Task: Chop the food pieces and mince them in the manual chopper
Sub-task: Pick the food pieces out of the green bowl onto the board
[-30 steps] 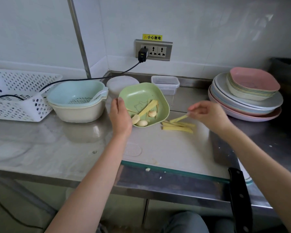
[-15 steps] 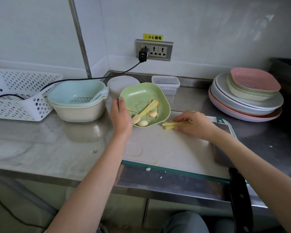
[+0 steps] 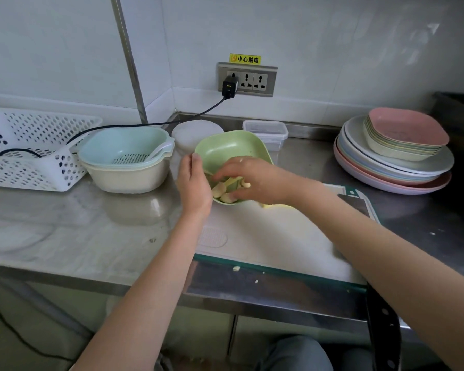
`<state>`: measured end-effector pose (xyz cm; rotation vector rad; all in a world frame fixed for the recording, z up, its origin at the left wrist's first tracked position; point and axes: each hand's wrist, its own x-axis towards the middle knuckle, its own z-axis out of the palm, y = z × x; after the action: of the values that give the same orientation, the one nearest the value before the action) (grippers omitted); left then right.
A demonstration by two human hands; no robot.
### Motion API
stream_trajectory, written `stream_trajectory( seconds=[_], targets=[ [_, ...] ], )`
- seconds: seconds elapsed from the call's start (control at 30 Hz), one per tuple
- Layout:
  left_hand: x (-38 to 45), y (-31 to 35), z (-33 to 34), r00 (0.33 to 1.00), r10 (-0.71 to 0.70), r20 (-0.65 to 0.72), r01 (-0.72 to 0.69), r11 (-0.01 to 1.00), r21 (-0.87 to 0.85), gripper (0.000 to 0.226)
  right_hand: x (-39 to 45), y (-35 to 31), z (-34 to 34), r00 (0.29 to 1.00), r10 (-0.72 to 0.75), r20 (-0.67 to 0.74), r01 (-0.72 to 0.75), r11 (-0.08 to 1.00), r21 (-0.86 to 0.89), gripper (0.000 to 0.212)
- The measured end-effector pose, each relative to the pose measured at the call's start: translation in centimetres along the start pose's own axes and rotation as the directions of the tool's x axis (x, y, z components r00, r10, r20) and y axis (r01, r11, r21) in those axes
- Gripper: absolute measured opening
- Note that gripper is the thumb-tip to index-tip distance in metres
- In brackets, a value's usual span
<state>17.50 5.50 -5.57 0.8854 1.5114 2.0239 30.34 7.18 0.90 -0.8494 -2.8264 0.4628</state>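
The food pieces (image 3: 227,192) are seen in the head view lying in the near corner of a green bowl (image 3: 231,148), which is tilted toward the person at the far edge of a white cutting board (image 3: 273,234) on the steel worktop (image 3: 78,231). The bowl is steadied at its left rim by the left hand (image 3: 194,187), whose fingers are laid straight against the wall, not curled round it. The right hand (image 3: 248,179) is reached into the bowl with its fingertips down among the pale cloves and a yellow strip; whether anything is pinched in that grip cannot be told, since the fingertips are hidden by the hand's back.

A second ago a yellow strip was held in the right hand above the board, and half a second ago that hand was laid over the strips on the board; now it has been moved across into the bowl. Only a small yellow patch (image 3: 275,206) shows on the board under the wrist. It is judged that more pieces are being fetched for cutting, so chopping is barely begun.

A black knife handle (image 3: 381,325) is seen at the near right edge. A chopper cannot be identified with certainty. Stacked plates (image 3: 394,167) stand well apart on the right.
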Motion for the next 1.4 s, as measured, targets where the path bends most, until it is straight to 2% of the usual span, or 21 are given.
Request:
stream_trajectory(
  seconds=[0.1, 0.2, 0.3, 0.4, 0.47, 0.53, 0.57, 0.6, 0.67, 0.77, 0.97, 1.03, 1.13, 1.23, 1.33, 1.4],
  targets=[
    [-0.1, 0.1, -0.1, 1.000, 0.003, 0.000, -0.003, 1.000, 0.012, 0.018, 1.6, 0.0, 0.7, 0.998, 0.025, 0.065, -0.021, 0.997, -0.075, 0.037],
    [0.1, 0.1, 0.0, 1.000, -0.007, -0.006, 0.007, 1.000, 0.019, 0.018, 1.6, 0.2, 1.1, 1.000, 0.031, -0.003, -0.031, 0.998, -0.058, 0.031],
    [0.2, 0.1, 0.0, 1.000, -0.011, -0.008, 0.011, 1.000, 0.028, 0.018, 1.0, 0.3, 1.4, 0.996, 0.064, -0.065, -0.055, 0.990, 0.131, 0.023],
    [0.3, -0.1, 0.0, 1.000, -0.009, -0.011, 0.009, 0.999, 0.046, 0.019, 0.5, 0.4, 1.7, 0.980, 0.151, -0.127, -0.097, 0.930, 0.354, 0.014],
    [0.3, -0.1, 0.0, 1.000, -0.006, -0.009, 0.006, 1.000, 0.027, 0.019, 0.3, 1.0, 1.1, 0.918, 0.271, -0.291, -0.110, 0.876, 0.470, 0.010],
    [0.2, -0.1, -0.1, 1.000, -0.015, -0.008, 0.015, 1.000, 0.000, 0.019, -0.5, 2.4, -0.2, 0.789, 0.430, -0.440, -0.139, 0.821, 0.553, 0.014],
    [0.2, 0.0, -0.1, 1.000, -0.019, -0.009, 0.019, 1.000, -0.001, 0.019, -1.2, 3.4, -1.0, 0.739, 0.485, -0.468, -0.178, 0.810, 0.559, 0.017],
    [0.2, 0.0, -0.1, 1.000, -0.019, -0.009, 0.019, 1.000, 0.002, 0.019, -2.1, 4.5, -1.5, 0.719, 0.521, -0.459, -0.236, 0.805, 0.545, 0.018],
    [0.2, -0.1, -0.1, 1.000, -0.019, -0.009, 0.019, 1.000, 0.008, 0.021, -3.9, 6.1, -1.9, 0.726, 0.566, -0.391, -0.307, 0.775, 0.552, 0.016],
    [0.2, -0.1, 0.0, 1.000, -0.008, -0.004, 0.008, 1.000, 0.003, 0.021, -5.6, 7.0, -1.3, 0.724, 0.589, -0.359, -0.271, 0.721, 0.638, 0.010],
    [0.0, 0.0, -0.1, 1.000, 0.019, 0.006, -0.019, 1.000, 0.002, 0.018, -5.7, 4.3, -0.2, 0.822, 0.512, -0.249, -0.188, 0.657, 0.730, 0.012],
    [-0.1, 0.1, 0.0, 1.000, 0.024, 0.010, -0.024, 1.000, 0.000, 0.016, -4.1, 2.7, 0.4, 0.815, 0.501, -0.291, -0.172, 0.690, 0.703, 0.015],
    [-0.1, 0.2, 0.0, 0.999, 0.030, 0.010, -0.030, 0.999, 0.015, 0.017, -1.4, 0.8, 2.0, 0.804, 0.464, -0.372, -0.196, 0.797, 0.572, 0.020],
    [-0.1, 0.2, 0.0, 1.000, 0.025, 0.008, -0.025, 1.000, -0.002, 0.022, -0.5, 0.0, 3.0, 0.862, 0.317, -0.394, -0.150, 0.904, 0.399, 0.014],
    [0.0, 0.2, 0.0, 1.000, 0.010, -0.002, -0.011, 1.000, -0.024, 0.021, -1.2, 0.3, 3.0, 0.937, 0.185, -0.296, -0.092, 0.949, 0.302, 0.007],
    [0.1, 0.0, 0.0, 1.000, 0.021, 0.010, -0.021, 1.000, 0.006, 0.018, -1.3, 0.7, 3.1, 0.955, 0.196, -0.223, -0.142, 0.961, 0.236, 0.013]
  ],
)
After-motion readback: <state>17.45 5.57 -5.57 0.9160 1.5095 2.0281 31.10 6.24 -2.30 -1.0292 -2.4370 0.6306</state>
